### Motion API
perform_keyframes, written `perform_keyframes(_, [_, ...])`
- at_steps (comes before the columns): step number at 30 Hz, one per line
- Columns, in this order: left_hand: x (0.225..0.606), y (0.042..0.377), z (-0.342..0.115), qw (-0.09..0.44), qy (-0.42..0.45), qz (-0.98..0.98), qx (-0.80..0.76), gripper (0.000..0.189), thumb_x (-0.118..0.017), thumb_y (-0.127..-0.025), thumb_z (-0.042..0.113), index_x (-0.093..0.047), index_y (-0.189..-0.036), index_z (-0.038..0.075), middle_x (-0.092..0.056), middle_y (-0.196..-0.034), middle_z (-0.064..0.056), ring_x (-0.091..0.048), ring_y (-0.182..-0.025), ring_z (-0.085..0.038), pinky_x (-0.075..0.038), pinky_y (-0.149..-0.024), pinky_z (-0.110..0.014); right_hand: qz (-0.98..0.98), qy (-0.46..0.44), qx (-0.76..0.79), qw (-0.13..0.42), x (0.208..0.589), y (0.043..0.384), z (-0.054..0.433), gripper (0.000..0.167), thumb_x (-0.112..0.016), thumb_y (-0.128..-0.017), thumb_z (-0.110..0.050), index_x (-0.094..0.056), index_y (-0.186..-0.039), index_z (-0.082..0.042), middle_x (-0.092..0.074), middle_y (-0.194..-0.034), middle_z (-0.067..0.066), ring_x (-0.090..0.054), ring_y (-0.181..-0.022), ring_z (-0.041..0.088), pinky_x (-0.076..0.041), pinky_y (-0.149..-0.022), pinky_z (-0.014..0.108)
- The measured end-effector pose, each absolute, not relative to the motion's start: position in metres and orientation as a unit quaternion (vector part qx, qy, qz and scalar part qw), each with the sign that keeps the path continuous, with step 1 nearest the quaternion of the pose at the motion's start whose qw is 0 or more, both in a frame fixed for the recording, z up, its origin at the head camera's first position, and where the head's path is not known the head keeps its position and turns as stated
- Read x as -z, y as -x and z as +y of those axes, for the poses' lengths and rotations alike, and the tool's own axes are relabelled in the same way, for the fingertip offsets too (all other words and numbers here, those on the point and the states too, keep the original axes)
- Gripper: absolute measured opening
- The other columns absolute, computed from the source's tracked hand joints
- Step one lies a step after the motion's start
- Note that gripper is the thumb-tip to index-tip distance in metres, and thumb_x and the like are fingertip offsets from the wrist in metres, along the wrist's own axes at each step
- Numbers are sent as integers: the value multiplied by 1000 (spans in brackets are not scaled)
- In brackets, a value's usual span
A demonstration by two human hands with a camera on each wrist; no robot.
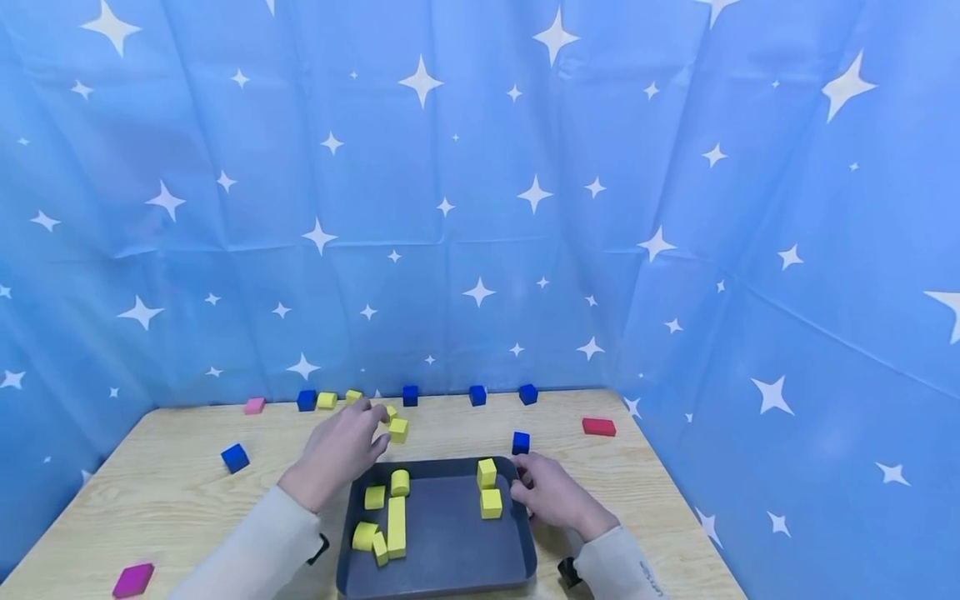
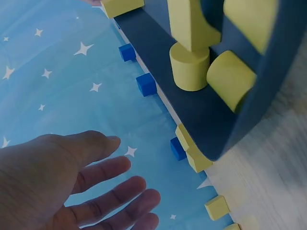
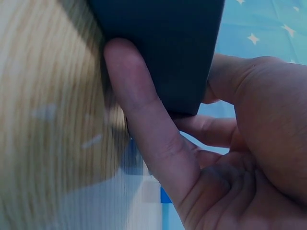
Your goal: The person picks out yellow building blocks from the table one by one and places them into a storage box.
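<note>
Tray (image 1: 450,533) in right hand (image 1: 557,495), left hand (image 1: 339,450) perhaps beside yellow block (image 1: 399,431)

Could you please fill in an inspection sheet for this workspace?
Surface: table with light wood grain.
Job's things: dark tray holding seven yellow blocks, five on its left side, two on its right; other yellow blocks lie beyond it.
Clutter: six blue blocks, plus a red block, a pink block and a magenta block, all outside the tray.
Hands: left hand near the yellow blocks beyond the tray, holding nothing; right hand grips the tray's right side.
Cables: nothing seen.
Surroundings: blue curtain with white stars.
</note>
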State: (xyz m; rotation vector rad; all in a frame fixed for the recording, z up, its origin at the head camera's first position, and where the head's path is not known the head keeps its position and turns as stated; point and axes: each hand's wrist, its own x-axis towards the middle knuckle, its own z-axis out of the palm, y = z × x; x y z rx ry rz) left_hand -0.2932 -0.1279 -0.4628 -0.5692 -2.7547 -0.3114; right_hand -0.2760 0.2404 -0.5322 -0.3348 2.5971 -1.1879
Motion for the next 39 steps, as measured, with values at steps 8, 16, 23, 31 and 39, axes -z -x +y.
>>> perform_keyframes(8, [478,321,-108,107,168,-971,130,24,-87,-104,16,-83,-124,3,-79,-115,-19,-74,-90,-25,-71,-77,-46,888,111,422,145,538,276,244,39,-69,-114,-12,-69,-150,1,-76,-123,14,-74,-101,24,-73,-71,44])
perform_keyframes(16, [482,337,-95,82,148,-979,116,23,-87,-105,17,-82,-121,0,-79,-107,-17,-74,-88,-28,-70,-73,-49,886,117,425,147,539,275,245,35,-69,-114,-12,-71,-147,-1,-76,-123,13,-74,-103,24,-73,-72,44])
perform_keyframes(23, [483,346,-87,46,124,-986,105,15,-83,-106,13,-80,-113,1,-77,-98,-16,-68,-71,-24,-65,-60,-46,883,132,426,145,539,276,243,33,-67,-114,-12,-72,-145,-1,-76,-123,13,-74,-103,24,-73,-72,44])
perform_keyframes(31, [485,357,-79,10,115,-987,112,11,-78,-106,7,-80,-113,-1,-78,-96,-16,-69,-72,-23,-66,-62,-46,888,133,417,140,538,275,244,31,-67,-113,-12,-74,-142,-3,-74,-122,12,-73,-101,23,-72,-70,40])
perform_keyframes(39, [487,365,-73,6,115,-986,118,8,-76,-107,3,-82,-107,-1,-79,-95,-20,-71,-74,-24,-67,-62,-49,886,122,424,144,533,280,244,30,-69,-114,-14,-74,-142,-4,-74,-123,11,-73,-102,24,-73,-73,42])
